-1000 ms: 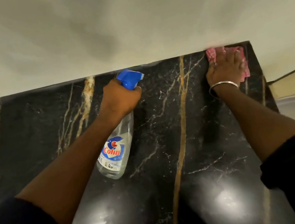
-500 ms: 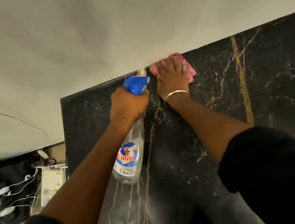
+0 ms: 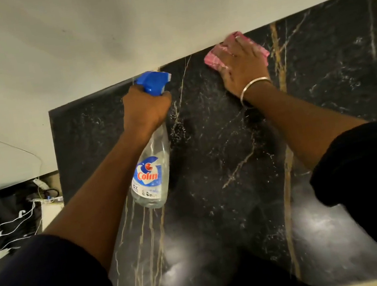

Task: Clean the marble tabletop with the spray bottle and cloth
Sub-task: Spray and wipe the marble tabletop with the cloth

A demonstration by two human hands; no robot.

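Note:
The black marble tabletop [image 3: 227, 152] with gold and white veins fills the middle of the view and meets a pale wall at its far edge. My left hand [image 3: 145, 111] grips the neck of a clear spray bottle [image 3: 149, 172] with a blue trigger head and a "Colin" label, held above the slab's left part. My right hand [image 3: 242, 67] lies flat, fingers spread, pressing a pink cloth [image 3: 213, 59] onto the marble against the wall. Most of the cloth is hidden under the hand. A metal bangle circles the right wrist.
The pale wall [image 3: 118, 31] runs along the far edge of the table. Left of the table, on the floor, lie a white box [image 3: 50, 213] and several white cables and plugs [image 3: 6, 231]. The slab's left edge drops off near there.
My right hand has slid the pink cloth to the right along the wall edge, away from the bottle. My left hand still holds the bottle in much the same place.

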